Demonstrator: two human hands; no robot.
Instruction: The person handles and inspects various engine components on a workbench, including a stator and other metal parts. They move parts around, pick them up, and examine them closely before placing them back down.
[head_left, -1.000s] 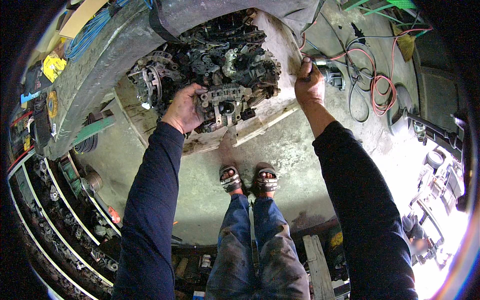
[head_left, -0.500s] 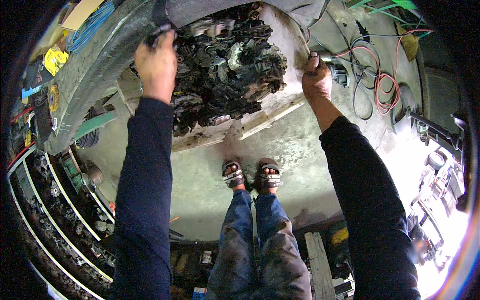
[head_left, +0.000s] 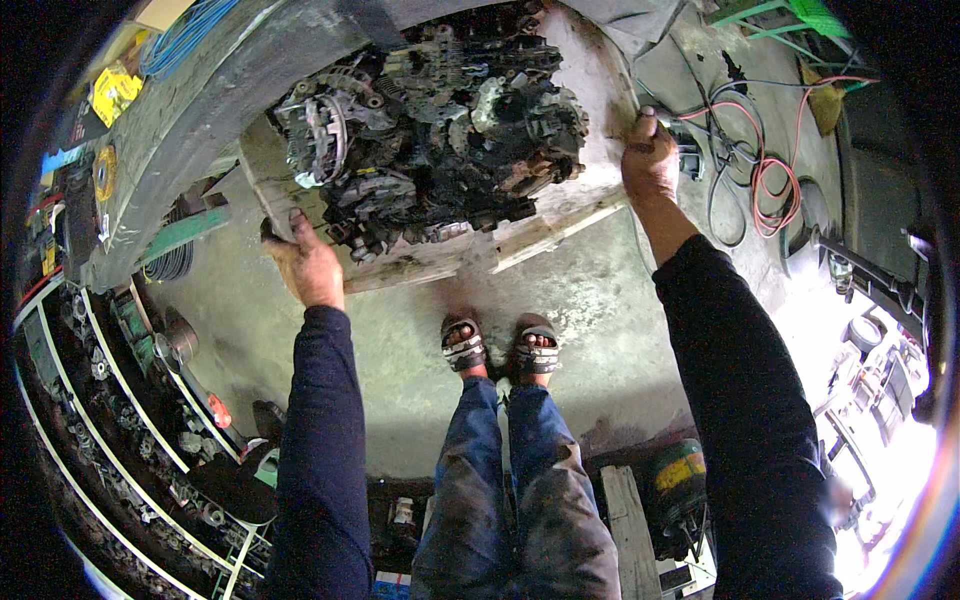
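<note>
A greasy, dark engine-like mass of metal parts [head_left: 440, 150] rests on a worn, pale wooden board [head_left: 600, 70] in front of me. At its left end is a round, ribbed metal part [head_left: 325, 140]. My left hand [head_left: 308, 265] is closed on the board's near left edge, its thumb on top. On the opposite side my right hand [head_left: 650, 160] grips the board's right edge, thumb up and fingers curled beneath. Both hands are apart from the metal parts. The undersides of my fingers are hidden.
A thick grey curved rim [head_left: 180, 130] runs along the left. Shelves of small metal parts [head_left: 130, 400] stand at lower left. Red and dark hoses [head_left: 770, 190] lie coiled on the floor at right. Behind my sandalled feet [head_left: 500, 345] are a wooden plank [head_left: 630, 530] and other parts.
My left hand has come down from the far left of the metal parts to the board's left edge. The round ribbed part now shows plainly. My right hand has kept its grip.
</note>
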